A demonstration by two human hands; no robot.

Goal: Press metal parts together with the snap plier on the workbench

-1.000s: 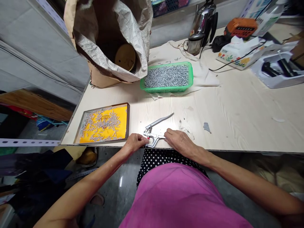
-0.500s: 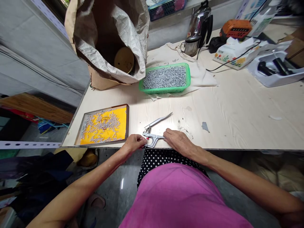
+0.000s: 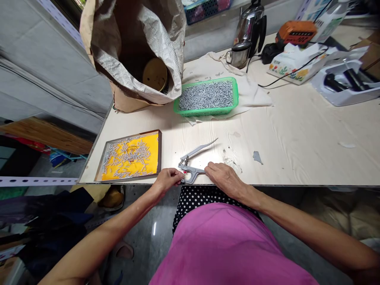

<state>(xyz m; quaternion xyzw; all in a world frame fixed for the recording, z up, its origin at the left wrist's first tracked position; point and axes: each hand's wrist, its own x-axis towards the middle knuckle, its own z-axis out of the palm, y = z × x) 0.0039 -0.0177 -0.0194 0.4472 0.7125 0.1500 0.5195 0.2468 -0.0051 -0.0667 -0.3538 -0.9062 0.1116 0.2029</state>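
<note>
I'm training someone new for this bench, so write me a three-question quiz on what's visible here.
1. Which hand touches the end of the lower handle of the metal hand tool?
2. True or false: the green basket is farther from the person than the shallow tray.
3. The sheet in the shallow tray is: a) blue, b) yellow, c) red.

Key: 1. The right hand. 2. True. 3. b.

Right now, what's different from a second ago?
Nothing but the camera's view, which shifted slightly. The right hand still holds one handle of the spring-loaded pliers, the left hand is still at their head, and the green basket and yellow-lined tray stayed put.
</note>
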